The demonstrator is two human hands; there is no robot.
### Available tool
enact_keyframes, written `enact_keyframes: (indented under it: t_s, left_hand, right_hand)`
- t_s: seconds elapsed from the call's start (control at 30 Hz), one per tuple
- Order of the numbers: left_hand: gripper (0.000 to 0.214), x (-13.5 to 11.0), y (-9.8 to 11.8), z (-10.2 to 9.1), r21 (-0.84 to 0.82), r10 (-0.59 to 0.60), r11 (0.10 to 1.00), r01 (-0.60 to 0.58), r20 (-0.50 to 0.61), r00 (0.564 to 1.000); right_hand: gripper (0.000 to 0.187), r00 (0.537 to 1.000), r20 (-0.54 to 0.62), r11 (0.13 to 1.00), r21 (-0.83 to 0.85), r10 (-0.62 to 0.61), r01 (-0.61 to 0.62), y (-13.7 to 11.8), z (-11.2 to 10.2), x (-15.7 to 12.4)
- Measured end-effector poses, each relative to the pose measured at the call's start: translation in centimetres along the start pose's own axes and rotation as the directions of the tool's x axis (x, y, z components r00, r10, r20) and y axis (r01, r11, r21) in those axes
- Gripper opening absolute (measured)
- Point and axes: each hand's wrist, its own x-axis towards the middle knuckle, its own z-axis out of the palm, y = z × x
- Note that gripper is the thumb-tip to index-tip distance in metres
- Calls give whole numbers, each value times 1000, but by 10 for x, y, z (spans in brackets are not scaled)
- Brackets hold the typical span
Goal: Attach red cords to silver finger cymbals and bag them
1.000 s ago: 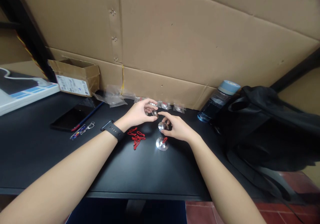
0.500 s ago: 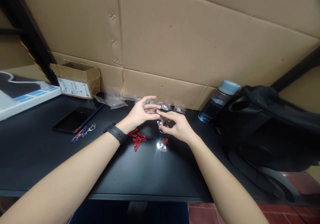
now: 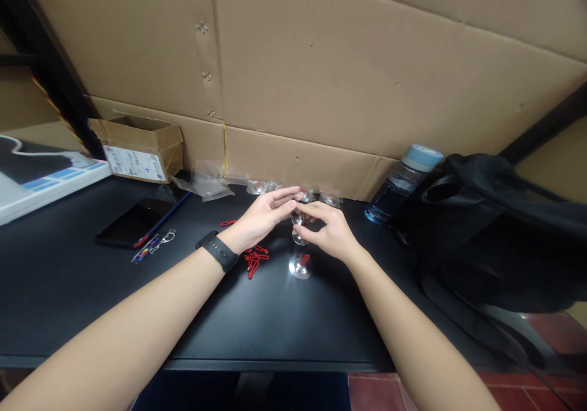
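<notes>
Both hands meet just above the black table. Right hand pinches a small shiny piece. Left hand stretches its fingers out against it; I cannot tell if it grips. Just below lies another shiny piece with a red bit, which looks done. Loose red clips and little bags wait nearby, so more seems left.

Head-worn camera looks forward and down, close over the desk.
</notes>
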Motion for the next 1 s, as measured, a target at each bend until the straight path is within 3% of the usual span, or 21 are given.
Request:
enact_keyframes:
  t_s: [0.2, 0.53, 0.77, 1.0]
  left_hand:
    - [41, -2, 4, 5, -14, -19, 1000, 18, -44, 999]
    - [50, 3, 6, -2, 131, 17, 991, 11, -205, 979]
    - [48, 1, 10, -5, 157, -101, 978, 136, -212, 972]
    - [49, 1, 6, -5, 211, -85, 970, 121, -174, 981]
  right_hand:
    - [49, 999, 36, 1000, -1, 0, 0, 4, 0, -1]
    - [54, 985, 151, 995, -63, 88, -80, 14, -2, -3]
    - [36, 941, 263, 971, -167, 213, -173, 28, -15, -3]
    - [30, 924, 322, 974, -151, 207, -166, 33, -17, -4]
